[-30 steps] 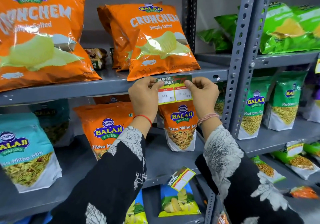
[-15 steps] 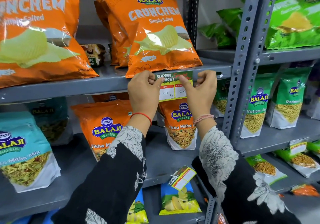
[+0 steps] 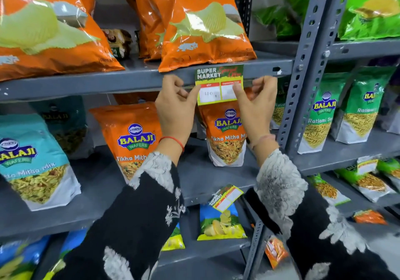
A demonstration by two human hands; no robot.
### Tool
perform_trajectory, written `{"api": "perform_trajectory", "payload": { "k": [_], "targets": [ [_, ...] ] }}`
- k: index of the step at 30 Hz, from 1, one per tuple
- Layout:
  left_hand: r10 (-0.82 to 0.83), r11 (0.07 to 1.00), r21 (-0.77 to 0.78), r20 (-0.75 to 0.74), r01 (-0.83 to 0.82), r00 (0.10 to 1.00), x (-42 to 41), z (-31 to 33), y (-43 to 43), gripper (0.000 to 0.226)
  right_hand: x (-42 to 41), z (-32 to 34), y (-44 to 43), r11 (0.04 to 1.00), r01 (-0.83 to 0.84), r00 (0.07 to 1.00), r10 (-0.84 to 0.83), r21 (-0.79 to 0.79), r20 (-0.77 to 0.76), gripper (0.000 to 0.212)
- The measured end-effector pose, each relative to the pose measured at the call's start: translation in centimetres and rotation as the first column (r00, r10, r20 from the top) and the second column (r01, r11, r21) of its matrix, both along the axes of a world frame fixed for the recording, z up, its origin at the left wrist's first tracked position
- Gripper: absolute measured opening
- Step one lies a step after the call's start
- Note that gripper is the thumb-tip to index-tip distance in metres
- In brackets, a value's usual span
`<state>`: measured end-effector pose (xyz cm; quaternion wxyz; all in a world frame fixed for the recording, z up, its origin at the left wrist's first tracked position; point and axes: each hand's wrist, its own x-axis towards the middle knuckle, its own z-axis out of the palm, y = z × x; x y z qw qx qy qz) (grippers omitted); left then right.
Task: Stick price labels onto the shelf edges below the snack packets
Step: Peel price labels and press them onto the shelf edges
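Note:
A green, red and yellow "Super Market" price label [image 3: 217, 78] lies flat against the grey shelf edge [image 3: 108, 84], just below an orange Crunchem crisp packet [image 3: 201, 24]. My left hand [image 3: 176, 106] touches the label's lower left corner with its thumb. My right hand [image 3: 256, 104] presses its thumb on the label's lower right white box. Both hands have the other fingers curled. The label's lower half hangs below the edge, in front of a Tikha Mitha pouch [image 3: 227, 137].
Another label [image 3: 226, 197] hangs tilted on the lower shelf edge above a blue crisp packet [image 3: 220, 223]. A perforated grey upright [image 3: 303, 67] stands just right of my right hand. Green Ratlami Sev pouches [image 3: 322, 115] fill the neighbouring rack; a large orange packet [image 3: 43, 24] sits left.
The view has moved closer. The label went up slightly and now sits flat on the shelf edge. My fingers slid from its upper corners down to its lower corners.

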<state>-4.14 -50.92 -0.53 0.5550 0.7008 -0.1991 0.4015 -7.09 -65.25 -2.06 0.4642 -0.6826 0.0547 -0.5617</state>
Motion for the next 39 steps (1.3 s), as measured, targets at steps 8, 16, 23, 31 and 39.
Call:
{"api": "perform_trajectory", "payload": {
  "k": [8,16,23,31,39],
  "targets": [
    [-0.052,0.994,0.071,-0.364,0.083,0.93,-2.4,-15.7,2.3,0.014,-1.3,-12.8,-0.6,0.952,-0.167,0.923,0.059,-0.255,-0.381,0.009],
    [-0.26,0.955,-0.234,-0.957,0.182,0.128,-1.0,-30.1,-1.1,0.029,-0.4,-20.5,-1.2,0.802,-0.495,0.483,-0.067,-0.335,-0.873,0.035],
    [-0.372,0.927,-0.372,-0.905,0.044,0.204,0.5,-32.8,-4.2,0.032,0.1,-22.4,-1.2,0.823,-0.364,0.639,-0.12,-0.436,-0.76,0.023],
    [-0.195,0.977,-0.215,-0.87,0.008,0.453,-2.6,-32.0,-4.1,0.01,-2.5,-24.8,-0.5,0.786,-0.187,0.712,-0.305,-0.589,-0.633,0.018],
    [-0.098,0.995,-0.055,-0.777,0.088,0.622,-1.8,-29.4,-2.4,0.01,-2.5,-25.4,-0.8,0.988,-0.026,0.684,0.129,0.153,-0.718,0.007]
  ]
}}
